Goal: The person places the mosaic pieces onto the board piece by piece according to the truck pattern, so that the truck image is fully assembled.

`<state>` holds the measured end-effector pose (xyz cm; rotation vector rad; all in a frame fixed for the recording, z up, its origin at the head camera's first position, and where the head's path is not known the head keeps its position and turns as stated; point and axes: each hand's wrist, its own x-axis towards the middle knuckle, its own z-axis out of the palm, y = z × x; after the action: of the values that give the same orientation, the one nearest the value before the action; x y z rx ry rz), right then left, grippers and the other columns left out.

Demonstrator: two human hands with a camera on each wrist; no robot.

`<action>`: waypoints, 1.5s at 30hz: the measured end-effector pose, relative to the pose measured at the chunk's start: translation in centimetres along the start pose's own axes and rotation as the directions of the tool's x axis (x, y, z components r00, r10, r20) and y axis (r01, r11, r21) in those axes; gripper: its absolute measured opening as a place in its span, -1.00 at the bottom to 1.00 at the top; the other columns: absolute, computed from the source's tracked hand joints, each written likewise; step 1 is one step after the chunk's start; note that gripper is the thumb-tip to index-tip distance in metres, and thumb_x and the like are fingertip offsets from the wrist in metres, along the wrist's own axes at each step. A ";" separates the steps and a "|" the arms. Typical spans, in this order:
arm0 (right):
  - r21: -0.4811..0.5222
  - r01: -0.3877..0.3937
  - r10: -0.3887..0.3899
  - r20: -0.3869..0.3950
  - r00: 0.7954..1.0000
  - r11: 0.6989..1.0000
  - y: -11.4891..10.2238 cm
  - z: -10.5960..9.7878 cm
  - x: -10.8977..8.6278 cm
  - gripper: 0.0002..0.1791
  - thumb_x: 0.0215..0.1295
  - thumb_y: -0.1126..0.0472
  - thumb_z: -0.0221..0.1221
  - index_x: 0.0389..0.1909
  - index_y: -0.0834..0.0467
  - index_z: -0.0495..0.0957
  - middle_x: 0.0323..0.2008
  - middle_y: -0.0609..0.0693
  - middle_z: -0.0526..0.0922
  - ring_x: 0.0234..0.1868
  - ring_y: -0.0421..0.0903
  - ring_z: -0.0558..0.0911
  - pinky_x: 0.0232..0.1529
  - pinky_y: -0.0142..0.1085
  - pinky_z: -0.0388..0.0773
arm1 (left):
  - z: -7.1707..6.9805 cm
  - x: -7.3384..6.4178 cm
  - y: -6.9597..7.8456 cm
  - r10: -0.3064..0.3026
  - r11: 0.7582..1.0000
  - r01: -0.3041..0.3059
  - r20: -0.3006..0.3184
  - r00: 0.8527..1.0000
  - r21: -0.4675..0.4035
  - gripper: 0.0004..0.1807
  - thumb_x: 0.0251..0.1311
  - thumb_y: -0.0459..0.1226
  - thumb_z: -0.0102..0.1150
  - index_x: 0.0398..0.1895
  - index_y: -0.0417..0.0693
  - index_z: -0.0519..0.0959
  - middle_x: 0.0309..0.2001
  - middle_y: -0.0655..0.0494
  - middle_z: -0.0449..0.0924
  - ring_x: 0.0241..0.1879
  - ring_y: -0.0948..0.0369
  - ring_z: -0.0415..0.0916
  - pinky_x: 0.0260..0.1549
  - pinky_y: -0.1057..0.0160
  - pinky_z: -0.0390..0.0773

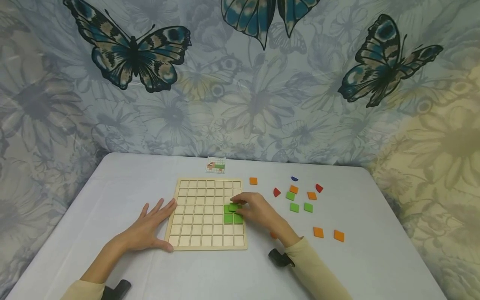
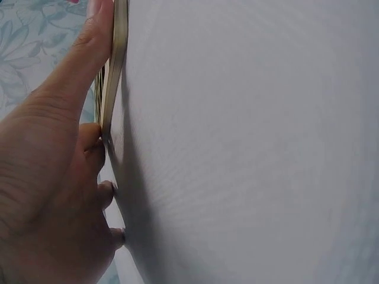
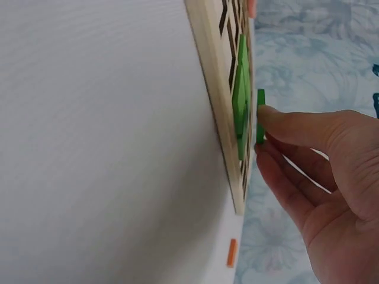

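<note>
A wooden grid board (image 1: 196, 214) lies on the white table. Against its left edge rests my left hand (image 1: 148, 229), fingers spread and thumb at the near corner. The left wrist view shows that thumb (image 2: 77, 65) along the board's side. My right hand (image 1: 258, 212) pinches a green square tile (image 3: 261, 115) between thumb and fingers, just above the board's right side. Under and beside it, several green tiles (image 1: 228, 218) sit in the grid cells. The right wrist view shows a gap between the held tile and the board.
Behind the board lies a small picture card (image 1: 216, 165). To the right are scattered orange squares (image 1: 318, 232), loose green squares (image 1: 294, 207), red pieces (image 1: 276, 192) and a blue piece (image 1: 294, 178). My right forearm partly covers one orange piece (image 1: 273, 235).
</note>
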<state>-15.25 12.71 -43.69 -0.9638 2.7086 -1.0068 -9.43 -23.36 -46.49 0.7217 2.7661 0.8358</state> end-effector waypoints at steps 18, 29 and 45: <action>-0.064 0.068 -0.065 0.041 0.997 0.996 -2.9 1.7 2.4 -0.60 0.16 0.36 0.36 0.06 0.22 0.62 -0.03 0.02 0.70 -0.04 -0.10 0.67 -0.01 -0.34 0.60 | 0.0 -0.1 0.1 -0.025 1.000 0.025 0.014 1.000 -0.001 0.40 -0.41 0.33 0.44 0.51 -0.22 0.09 0.53 -0.16 -0.04 0.48 -0.29 -0.23 0.32 -0.40 -0.42; -0.090 0.035 -0.031 0.053 0.998 0.995 -2.5 2.3 2.2 -0.63 0.16 0.33 0.37 0.03 0.21 0.63 -0.06 0.02 0.71 -0.06 -0.12 0.67 -0.02 -0.35 0.59 | -0.1 0.0 0.2 -0.030 0.999 0.030 0.019 0.999 -0.018 0.41 -0.42 0.32 0.45 0.51 -0.22 0.09 0.53 -0.14 -0.05 0.49 -0.29 -0.25 0.33 -0.39 -0.44; -0.110 0.042 -0.035 0.067 0.997 0.993 -2.4 2.5 2.4 -0.61 0.18 0.30 0.36 0.05 0.19 0.63 -0.01 0.00 0.70 0.03 -0.13 0.64 0.07 -0.34 0.56 | 0.0 -0.1 0.2 -0.025 1.000 0.025 -0.004 1.000 -0.001 0.40 -0.42 0.34 0.43 0.51 -0.21 0.11 0.53 -0.14 -0.02 0.48 -0.30 -0.22 0.32 -0.41 -0.40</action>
<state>-15.13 8.45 -43.87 -1.0518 2.7266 -0.8230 -9.27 -23.28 -46.34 0.6852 2.7719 0.8340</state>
